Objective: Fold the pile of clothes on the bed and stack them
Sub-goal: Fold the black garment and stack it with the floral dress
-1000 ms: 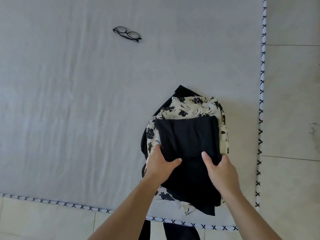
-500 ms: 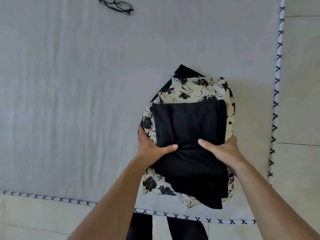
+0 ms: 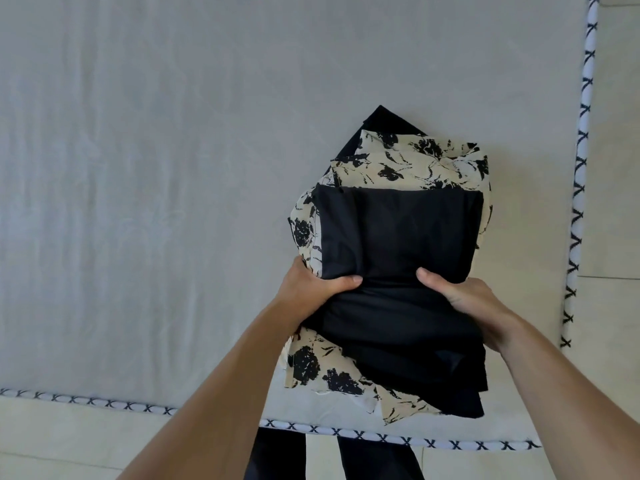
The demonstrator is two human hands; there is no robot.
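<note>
A stack of folded clothes sits near the bed's front right corner: a black garment on top, a cream garment with black flower print under it, and another black piece poking out at the far end. My left hand grips the stack's left side, thumb on top of the black garment. My right hand grips its right side the same way. The near end of the stack looks raised off the sheet and hangs loosely.
The grey bed sheet spreads out to the left and far side. White piping with black crosses marks the bed's right and front edges. Pale floor tiles lie beyond. My dark trouser legs show below the front edge.
Both hands slid from the top of the stack to its sides and closed around it. The view shifted closer; the glasses at the far side have left the frame.
</note>
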